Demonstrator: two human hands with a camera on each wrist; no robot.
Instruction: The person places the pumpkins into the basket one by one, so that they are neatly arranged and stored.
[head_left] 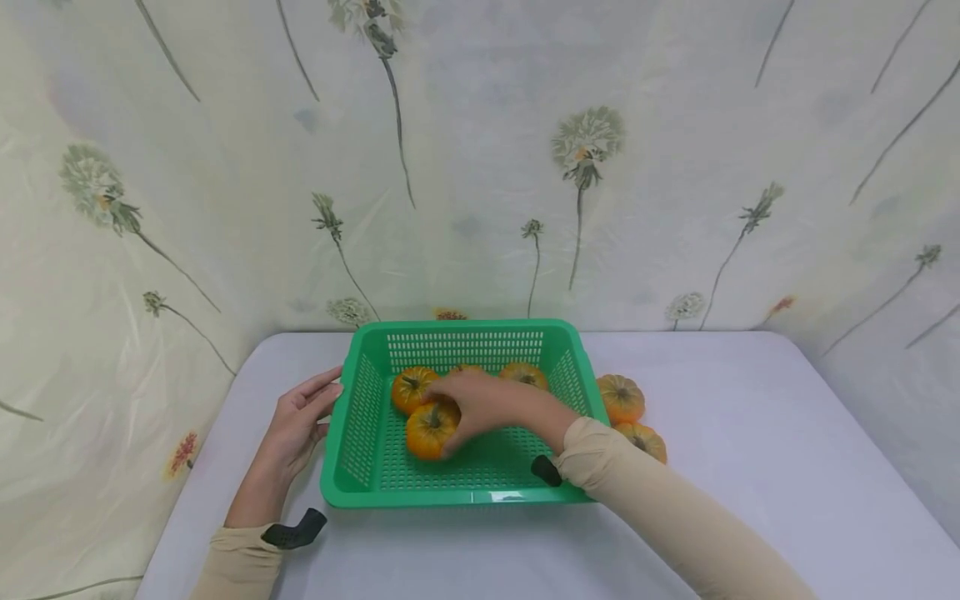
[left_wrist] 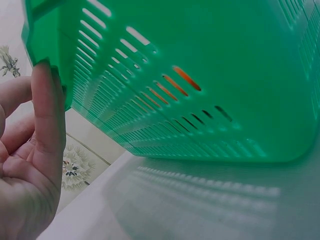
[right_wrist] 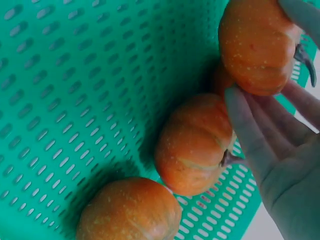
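A small orange pumpkin (head_left: 429, 435) is in my right hand (head_left: 491, 403), inside the green plastic basket (head_left: 397, 499). In the right wrist view, thumb and fingers grip this pumpkin (right_wrist: 256, 47) from two sides, its stem facing the palm. Beside it sits another pumpkin (head_left: 409, 388); two more, partly hidden by the right hand, lie farther back, including one pumpkin (head_left: 525, 373) on the right. My left hand (head_left: 294, 423) is at the basket's left side. Its fingertips touch the rim, and one finger looks straight in the left wrist view.
Two pumpkins lie on the white table (head_left: 735, 450) just right of the basket: a rear pumpkin (head_left: 621, 398) and a nearer pumpkin (head_left: 647, 440), partly hidden by the right sleeve. A flower-printed curtain (head_left: 465, 167) hangs behind the table.
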